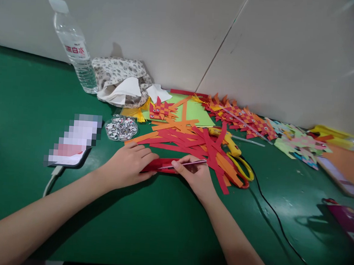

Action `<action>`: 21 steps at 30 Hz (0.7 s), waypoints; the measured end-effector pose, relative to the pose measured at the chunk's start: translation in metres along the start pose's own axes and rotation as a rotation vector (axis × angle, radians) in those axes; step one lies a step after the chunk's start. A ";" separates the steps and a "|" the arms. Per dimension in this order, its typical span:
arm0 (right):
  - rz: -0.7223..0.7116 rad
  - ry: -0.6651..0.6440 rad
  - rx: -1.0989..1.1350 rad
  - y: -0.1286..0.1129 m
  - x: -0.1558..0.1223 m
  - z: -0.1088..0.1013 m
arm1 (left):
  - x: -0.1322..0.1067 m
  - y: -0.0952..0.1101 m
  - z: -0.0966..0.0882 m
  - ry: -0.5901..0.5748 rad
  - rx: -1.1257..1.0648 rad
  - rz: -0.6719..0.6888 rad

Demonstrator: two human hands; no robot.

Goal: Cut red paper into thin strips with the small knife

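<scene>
My left hand (130,163) lies flat, fingers stretched out, pressing down on a red paper strip (162,164) on the green table (164,228). My right hand (195,175) is closed in a pinch on a thin pen-like tool (184,163), whose tip rests on that red strip. Just beyond both hands spreads a heap of red and orange paper strips (191,139).
A phone (73,141) on a cable lies at the left, beside a tray of googly eyes (121,128). A water bottle (75,48) and cloth pouch (120,80) stand at the back. Yellow scissors (238,161), a glue gun, woven paper fish (241,117) and a black cable (279,228) lie right.
</scene>
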State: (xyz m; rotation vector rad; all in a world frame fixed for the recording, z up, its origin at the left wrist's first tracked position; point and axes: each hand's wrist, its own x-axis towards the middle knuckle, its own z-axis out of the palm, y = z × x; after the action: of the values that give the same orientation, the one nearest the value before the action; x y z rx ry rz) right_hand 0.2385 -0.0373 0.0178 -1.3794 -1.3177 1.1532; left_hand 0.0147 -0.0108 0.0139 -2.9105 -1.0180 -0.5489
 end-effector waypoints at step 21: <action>-0.006 0.088 0.238 -0.005 0.001 -0.021 | 0.001 0.001 -0.003 0.013 0.009 0.006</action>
State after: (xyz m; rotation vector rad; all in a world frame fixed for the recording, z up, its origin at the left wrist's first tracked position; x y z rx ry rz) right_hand 0.2577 -0.0365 0.0265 -1.2374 -1.0840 1.1897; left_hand 0.0153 -0.0117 0.0173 -2.8970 -1.0077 -0.5613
